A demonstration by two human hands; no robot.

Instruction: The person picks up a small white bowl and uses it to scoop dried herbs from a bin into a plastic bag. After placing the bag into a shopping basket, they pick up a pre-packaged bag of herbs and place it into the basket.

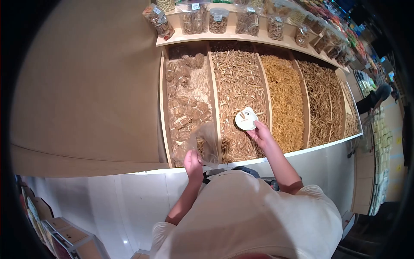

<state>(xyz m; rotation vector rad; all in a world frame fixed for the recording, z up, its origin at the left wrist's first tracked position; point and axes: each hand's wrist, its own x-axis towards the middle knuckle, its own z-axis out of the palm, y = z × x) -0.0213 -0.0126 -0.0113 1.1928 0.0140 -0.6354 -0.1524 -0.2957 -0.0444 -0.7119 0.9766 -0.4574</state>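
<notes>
at the divided wooden bin, brown sticks in one compartment, my left hand's clamped on a clear plastic bag, most of it just past my fingers. right hand's gripping a white dish by its near edge, thumb on the rim, brown bit on it.

Jar label txt is too sm to read

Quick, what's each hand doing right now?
Left hand: closed, holding a clear plastic bag.
Right hand: closed, holding a round white dish.
</notes>
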